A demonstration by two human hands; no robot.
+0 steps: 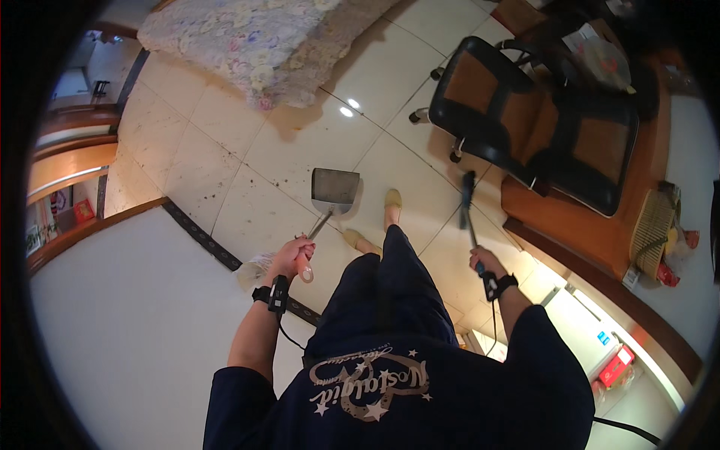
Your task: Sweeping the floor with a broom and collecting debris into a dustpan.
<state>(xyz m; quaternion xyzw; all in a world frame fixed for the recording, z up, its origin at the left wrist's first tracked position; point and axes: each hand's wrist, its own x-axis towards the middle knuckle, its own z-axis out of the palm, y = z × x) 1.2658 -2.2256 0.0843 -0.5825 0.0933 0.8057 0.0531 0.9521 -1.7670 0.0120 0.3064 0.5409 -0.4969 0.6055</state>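
Note:
My left hand (293, 256) grips the pink-ended handle of a long-handled dustpan (336, 188), whose metal pan lies at the tiled floor in front of my feet. My right hand (487, 262) is closed around the handle of a broom with a dark, narrow head (467, 199), held out to the right near the office chair. Dark crumbs of dirt (228, 152) are scattered over the floor tiles to the left of the dustpan. Whether the pan holds any dirt cannot be told.
A black and brown office chair (506, 112) stands at the right by a wooden desk (585, 242). A floral cloth (247, 45) hangs down to the floor at the top. A white panel with a dark edge strip (199, 236) is at the left, beside a wastebasket with a bag (256, 271).

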